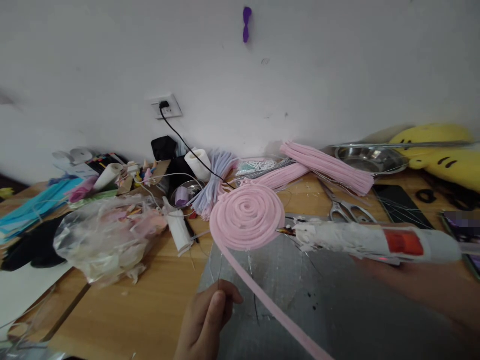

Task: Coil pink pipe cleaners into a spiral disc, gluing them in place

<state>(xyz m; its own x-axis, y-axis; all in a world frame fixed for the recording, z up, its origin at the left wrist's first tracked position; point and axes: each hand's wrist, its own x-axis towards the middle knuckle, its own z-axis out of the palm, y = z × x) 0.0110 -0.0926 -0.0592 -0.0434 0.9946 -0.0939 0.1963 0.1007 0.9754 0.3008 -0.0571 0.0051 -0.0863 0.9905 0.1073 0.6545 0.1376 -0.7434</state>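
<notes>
Gluing, apparently: pink coil (247, 215) over grey mat's (360, 310) far edge | done: many turns wound | left: loose tail (269, 303) unwound | right hand (420, 290) gripping glue gun (348, 241), nozzle at coil rim; left hand (210, 317) pinching thin wire (219, 281)

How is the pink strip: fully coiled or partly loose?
Partly loose: the pink strip winds into a spiral, but its tail runs to the picture's bottom edge.

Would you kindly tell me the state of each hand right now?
Left hand: closed, apparently pinching a thin wire.
Right hand: closed, holding the glue gun.
</notes>
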